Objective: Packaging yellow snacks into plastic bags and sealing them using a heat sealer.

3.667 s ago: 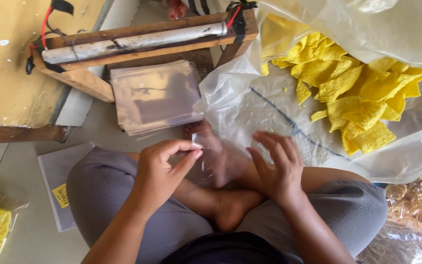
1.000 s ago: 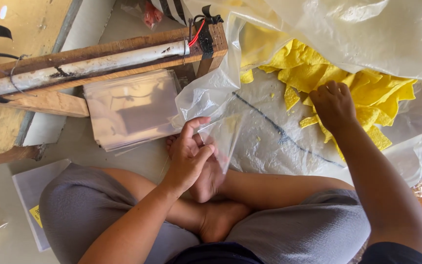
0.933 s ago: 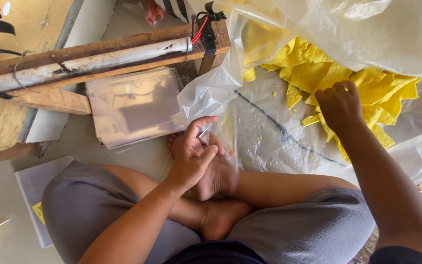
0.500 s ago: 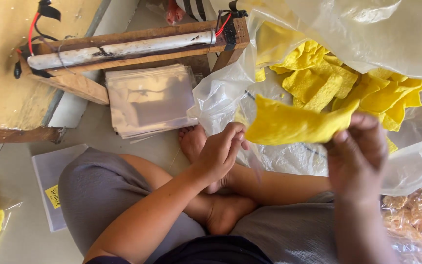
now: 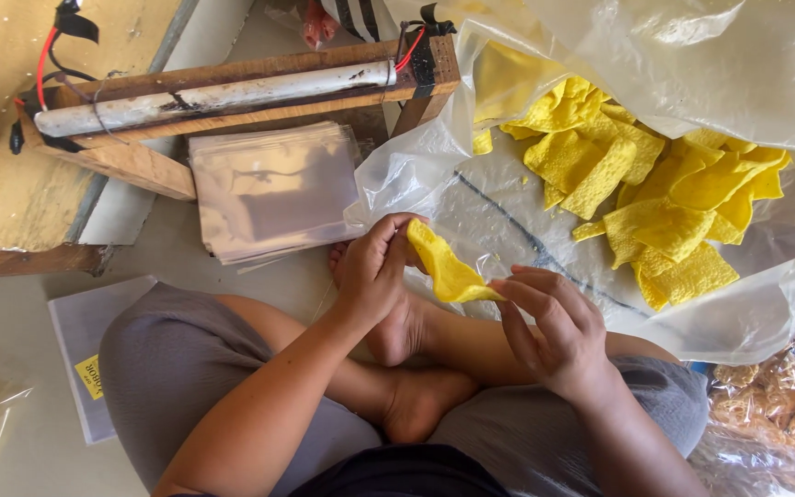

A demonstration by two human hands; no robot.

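left hand (image 5: 372, 271), right hand (image 5: 552, 322) — curled, crinkly yellow cracker (image 5: 443, 270)

Bare forearms, no sleeves in view; bare feet (image 5: 404, 368) (crossed); loose grey trousers (image 5: 167, 368); dark top (image 5: 416, 474) at the waist.

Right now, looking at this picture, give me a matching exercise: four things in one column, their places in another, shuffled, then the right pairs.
Things:
1. yellow cracker piece
2. stack of clear bags
3. pile of yellow crackers
4. wooden frame with a pale tube

Places:
A. on the big plastic sheet, at the right
B. between the left hand and the right hand
C. at the top, behind the bags
D. on the floor, ahead of the left knee

Pairs: 1-B, 2-D, 3-A, 4-C
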